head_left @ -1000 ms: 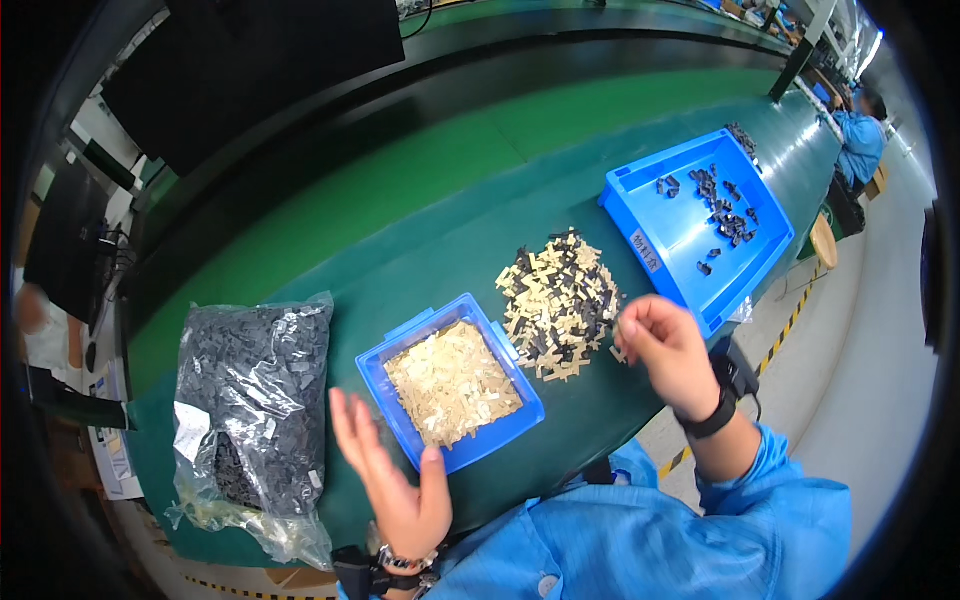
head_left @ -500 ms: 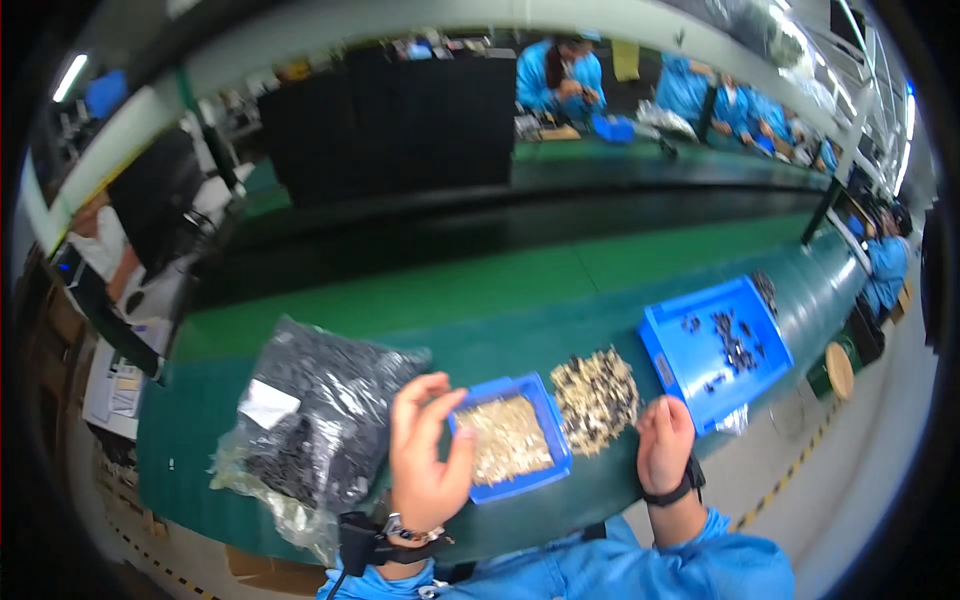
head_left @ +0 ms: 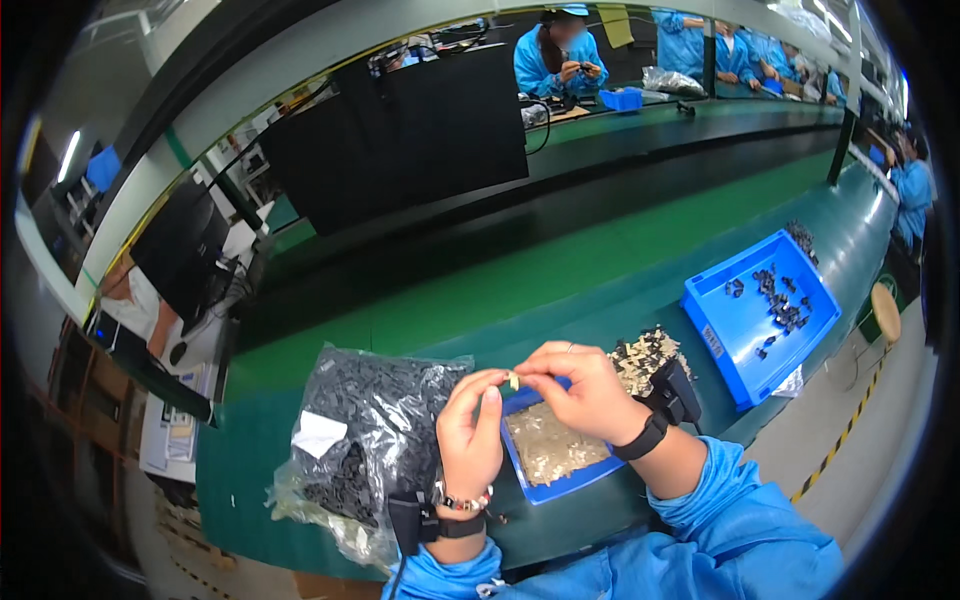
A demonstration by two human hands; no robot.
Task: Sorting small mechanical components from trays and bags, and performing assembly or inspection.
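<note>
Over the small blue bin (head_left: 548, 494) my two hands meet at the fingertips. A small pale yellow piece (head_left: 514, 382) shows between them, too tiny to name. My right hand (head_left: 590, 395) pinches it from the right with thumb and forefinger. On the other side, my left hand (head_left: 470, 440) is closed, its fingertips against the same piece; what else they may hold is hidden. Many flat, pale yellow pieces (head_left: 555, 440) lie inside the bin. Behind my right wrist is a loose pile of mixed black and pale pieces (head_left: 645, 358), partly covered.
To the left lies a clear plastic bag of black parts (head_left: 385, 400) with a white label. A larger blue tray (head_left: 715, 350) holding several black parts sits at the right. Beyond the green bench (head_left: 440, 330) stands a black panel (head_left: 400, 140); co-workers in blue (head_left: 545, 60) sit farther back.
My right hand has moved left from beside the larger tray and now meets my left hand. The left fingers, spread before, have closed. The view has shifted.
</note>
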